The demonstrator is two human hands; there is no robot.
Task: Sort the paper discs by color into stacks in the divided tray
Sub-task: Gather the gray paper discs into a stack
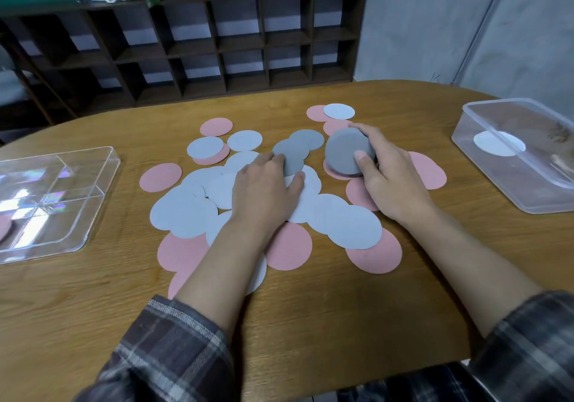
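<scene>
Paper discs in pink, light blue-grey and dark grey lie scattered and overlapping on the wooden table (310, 324). My right hand (388, 178) grips a stack of dark grey discs (346, 151), tilted up off the table. My left hand (267, 187) rests flat on the pile, its fingertips touching a dark grey disc (292, 156); another dark grey disc (307, 139) lies just behind it. Light blue-grey discs (186, 212) and pink discs (289, 246) surround both hands. The clear divided tray (62, 203) sits at the left, with a pink disc (3, 226) in its near compartment.
A clear plastic box (521, 184) stands at the right with a white disc (497, 144) inside. A dark wooden cubby shelf (217, 44) runs behind the table. The table's front edge lies close to my plaid sleeves.
</scene>
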